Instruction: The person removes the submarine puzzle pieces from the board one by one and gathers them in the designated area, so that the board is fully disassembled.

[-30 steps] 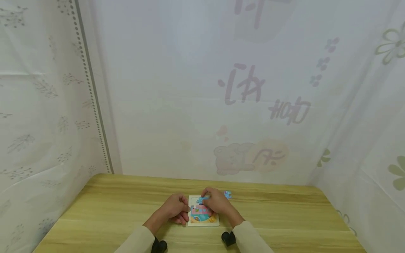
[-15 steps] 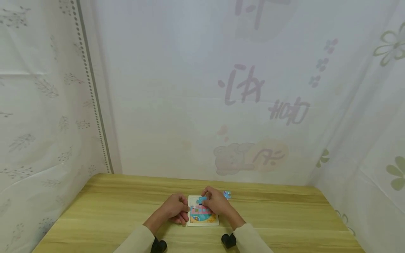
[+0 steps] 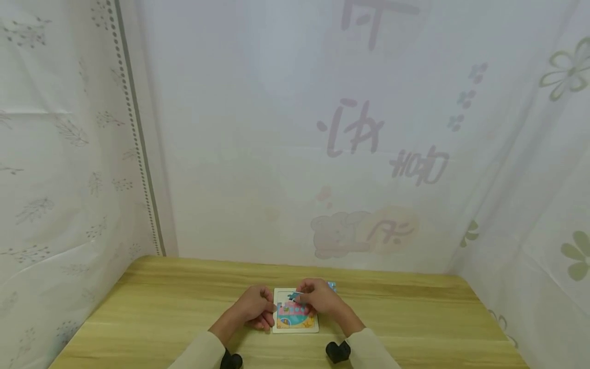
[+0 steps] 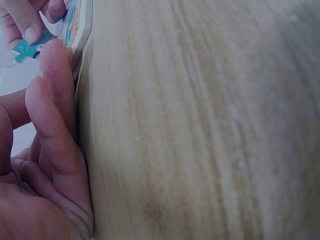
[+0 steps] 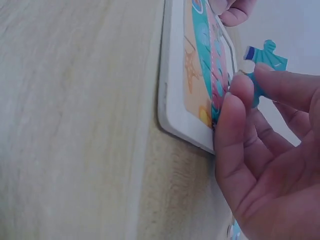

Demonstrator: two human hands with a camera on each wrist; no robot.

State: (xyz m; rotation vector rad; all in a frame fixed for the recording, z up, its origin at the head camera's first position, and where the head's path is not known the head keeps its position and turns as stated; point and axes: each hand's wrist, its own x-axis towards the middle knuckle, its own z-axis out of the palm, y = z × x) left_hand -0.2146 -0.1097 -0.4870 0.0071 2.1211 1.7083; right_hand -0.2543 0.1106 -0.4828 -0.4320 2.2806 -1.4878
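A small jigsaw puzzle in a white tray frame lies on the table, its lower picture of pink, teal and sand colours filled in. My left hand holds the frame's left edge, thumb at the rim and the other fingers beside it on the table. Between the thumb and fingertips of my right hand is a teal puzzle piece with a dark blue corner. That piece is tilted up over the upper part of the tray. In the left wrist view, the piece shows beyond my left fingertips.
Another blue puzzle piece lies on the table behind my right hand, partly hidden by it. The wooden table extends to both sides. Patterned white curtains enclose its back and sides.
The teal piece, earlier lying flatter over the tray's upper part, is now tilted up in my right hand, which has shifted slightly right. My left hand stays at the frame's edge.
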